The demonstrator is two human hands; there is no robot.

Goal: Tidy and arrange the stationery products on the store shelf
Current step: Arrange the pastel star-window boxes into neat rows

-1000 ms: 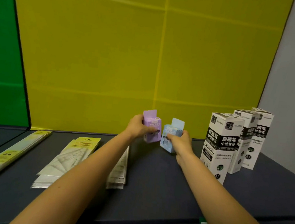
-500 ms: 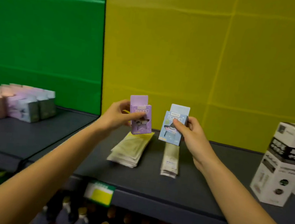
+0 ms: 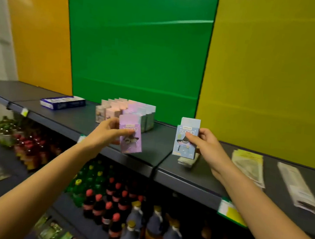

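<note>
Swung left: box stack (image 3: 132,108) now sits at 12 o'clock from your left hand (image 3: 104,135), which grips the upright purple box (image 3: 132,146); right hand (image 3: 208,147) grips blue box (image 3: 183,150), farther, at 3.

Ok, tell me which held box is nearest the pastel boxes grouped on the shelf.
The purple box in the left hand: it overlaps the grouped boxes in view. The blue box in the right hand is held farther right.

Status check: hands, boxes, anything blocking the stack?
Left hand holds purple box. Right hand holds blue box. Both boxes off the shelf, near the stack. Path to stack looks clear.
</note>
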